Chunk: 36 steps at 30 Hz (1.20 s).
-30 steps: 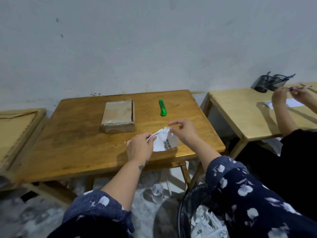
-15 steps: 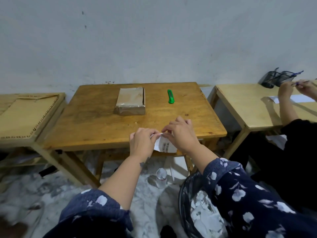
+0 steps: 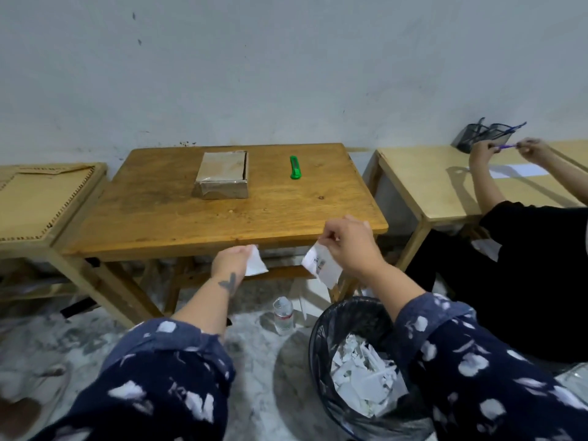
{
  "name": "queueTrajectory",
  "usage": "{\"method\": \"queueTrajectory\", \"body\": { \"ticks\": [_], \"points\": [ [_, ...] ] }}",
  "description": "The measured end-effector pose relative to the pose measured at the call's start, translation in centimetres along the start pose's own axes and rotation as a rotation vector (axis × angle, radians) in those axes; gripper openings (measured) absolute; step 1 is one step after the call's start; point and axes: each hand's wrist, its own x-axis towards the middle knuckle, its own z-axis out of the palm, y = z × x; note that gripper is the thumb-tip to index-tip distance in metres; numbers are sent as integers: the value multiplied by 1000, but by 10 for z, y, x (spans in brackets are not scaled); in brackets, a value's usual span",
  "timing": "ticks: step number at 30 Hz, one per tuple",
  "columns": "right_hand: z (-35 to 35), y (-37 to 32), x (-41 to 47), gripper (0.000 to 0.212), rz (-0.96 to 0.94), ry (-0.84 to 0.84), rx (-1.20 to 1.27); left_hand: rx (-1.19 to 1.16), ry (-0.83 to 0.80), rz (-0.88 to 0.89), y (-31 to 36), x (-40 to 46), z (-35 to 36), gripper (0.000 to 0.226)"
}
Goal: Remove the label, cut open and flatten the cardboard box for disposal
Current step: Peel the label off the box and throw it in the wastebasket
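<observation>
Two label pieces, one per hand, held off near edge of table [image 3: 159, 218].
L hand [image 3: 230, 262] pinches blank white piece [image 3: 256, 264]; R hand [image 3: 350, 246] pinches barcode piece [image 3: 321, 265]; hands apart, both w/ fingers closed on paper. Cardboard box [image 3: 222, 175] sits at table's far side, green cutter [image 3: 295, 167] just right of it. Black-lined bin [image 3: 359, 316] w/ paper scraps on floor below table's near right corner, under R hand.

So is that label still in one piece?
No, torn in two. The left hand holds one white piece, and the right hand holds the barcode piece, with a gap between.
</observation>
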Motion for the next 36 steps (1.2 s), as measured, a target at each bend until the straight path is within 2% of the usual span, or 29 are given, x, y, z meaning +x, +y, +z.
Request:
{"method": "queueTrajectory", "body": {
  "ticks": [3,7,11,15,18,21,23,25,28,30,33,36],
  "points": [
    [-25,21,-4,10,130,-146,319,48,-13,68,6,-14,19,23],
    [-41,36,-6,5,184,-177,515,55,9,141,37,-33,87,33],
    [-52,73,-3,4,237,-46,543,-151,-108,121,63,-54,134,34],
    [-58,110,3,3,310,76,524,-105,-195,239,66,-63,166,19],
    [-57,125,3,7,326,109,468,-57,-133,265,67,-62,188,18],
    [-52,133,0,11,337,169,432,-62,-4,243,69,-60,205,15],
    [-47,134,-2,18,333,108,419,-86,97,219,70,-58,211,18],
    [-42,135,-3,40,317,31,354,-132,171,205,73,-56,215,18],
    [-36,136,-2,55,307,-94,283,-196,213,189,74,-52,220,16],
    [-36,134,-1,48,334,-116,356,-240,209,195,73,-50,221,17],
    [-38,128,2,22,382,-24,407,-318,187,222,72,-47,218,14],
    [-39,124,7,15,433,-39,391,-306,186,242,70,-44,212,5]
  ]
}}
